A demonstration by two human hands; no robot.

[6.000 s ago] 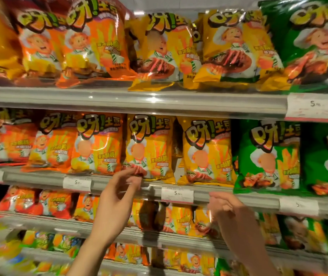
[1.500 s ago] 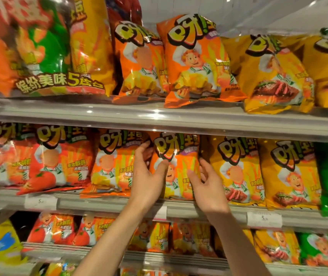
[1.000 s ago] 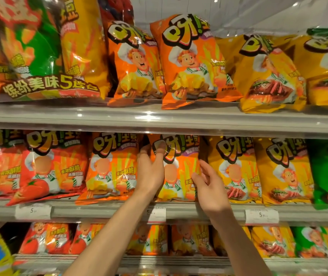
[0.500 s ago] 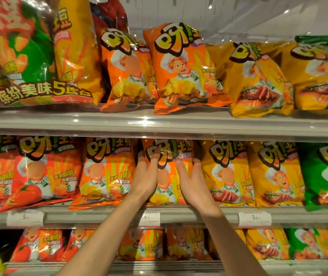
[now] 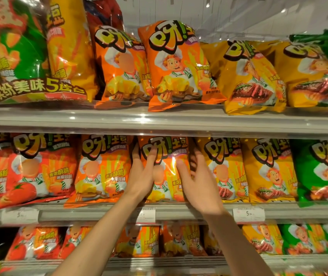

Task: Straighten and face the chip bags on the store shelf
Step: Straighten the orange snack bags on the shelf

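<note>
An orange chip bag (image 5: 166, 156) stands upright on the middle shelf (image 5: 99, 213), facing front, between another orange bag (image 5: 101, 170) and a yellow bag (image 5: 221, 168). My left hand (image 5: 142, 176) grips its left edge, thumb on the front and fingers tucked behind. My right hand (image 5: 197, 182) holds its right edge the same way, fingers reaching behind between it and the yellow bag. The lower part of the bag is hidden by both hands.
The top shelf (image 5: 159, 120) carries orange bags (image 5: 179, 64), yellow bags (image 5: 248, 76) and a large multipack (image 5: 19, 56). Red tomato bags (image 5: 37, 168) stand left, green bags (image 5: 322, 170) right. Price tags (image 5: 248, 214) line the shelf edge. More bags fill the lower shelf (image 5: 159, 261).
Both hands slid up and closed in on the orange bag's two side edges; before that they worked lower and further right. The view tilted slightly upward.
</note>
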